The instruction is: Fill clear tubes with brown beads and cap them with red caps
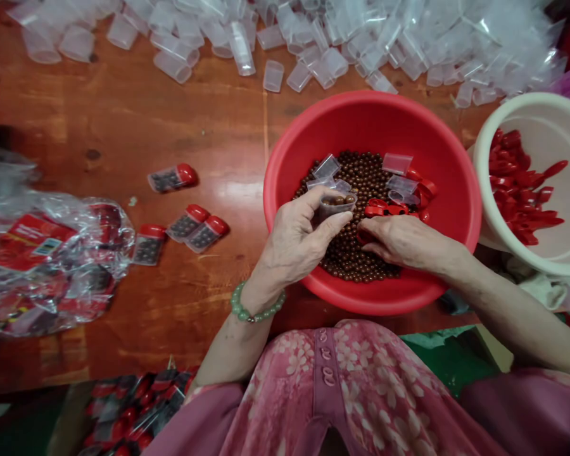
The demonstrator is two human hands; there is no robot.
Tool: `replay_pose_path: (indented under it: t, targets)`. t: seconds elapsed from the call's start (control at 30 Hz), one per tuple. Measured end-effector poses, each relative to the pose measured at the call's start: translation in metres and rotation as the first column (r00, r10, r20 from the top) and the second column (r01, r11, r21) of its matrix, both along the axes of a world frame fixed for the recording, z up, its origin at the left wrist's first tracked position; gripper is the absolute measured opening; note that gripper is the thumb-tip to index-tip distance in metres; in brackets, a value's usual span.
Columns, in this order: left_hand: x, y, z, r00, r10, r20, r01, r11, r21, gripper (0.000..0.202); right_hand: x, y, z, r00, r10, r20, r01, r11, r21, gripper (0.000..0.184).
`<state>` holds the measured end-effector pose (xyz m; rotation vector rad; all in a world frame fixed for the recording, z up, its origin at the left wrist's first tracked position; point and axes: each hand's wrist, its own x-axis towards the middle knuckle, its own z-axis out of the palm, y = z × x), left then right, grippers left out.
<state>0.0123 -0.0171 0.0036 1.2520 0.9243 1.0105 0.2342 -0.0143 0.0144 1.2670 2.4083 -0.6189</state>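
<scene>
My left hand (297,234) is shut on a small clear plastic vial (337,207) holding a few round brown beads. It is raised over a red plastic basin (370,107), which holds a heap of brown beads (363,180). My right hand (401,242) rests curled at the near side of the heap. A red cap (363,236) shows at its fingertips, and I cannot tell whether it is held. Several red caps (384,210) and small clear plastic bags (398,163) lie on the beads just beyond that hand.
A cream basin (484,177) of red caps stands right of the red basin. Several capped, filled vials (187,222) lie on the wooden table (99,126). Empty clear vials (172,66) are heaped beyond, a clear bag of packets (42,253) lies left, and more packets (133,405) sit below the table edge.
</scene>
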Motion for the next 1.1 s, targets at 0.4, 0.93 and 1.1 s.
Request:
replay_pose_path:
  t: [0.4,0.93,1.1]
  targets:
    - [0.009,-0.008,0.011,0.999,0.026,0.025,-0.025,0.998,-0.050,0.021,0.007,-0.002,0.018,0.130,-0.578,-0.806,0.438,0.763,-0.476,0.032]
    - [0.023,-0.035,0.014,0.947,0.045,0.318,0.055,0.953,-0.299,0.039,-0.010,-0.026,0.014,-0.071,-0.394,-0.916,0.556,0.747,-0.364,0.029]
    - [0.015,-0.032,0.010,0.944,0.073,0.322,0.022,0.959,-0.281,0.038,0.007,-0.032,0.028,0.271,-0.283,-0.920,0.550,0.830,-0.093,0.030]
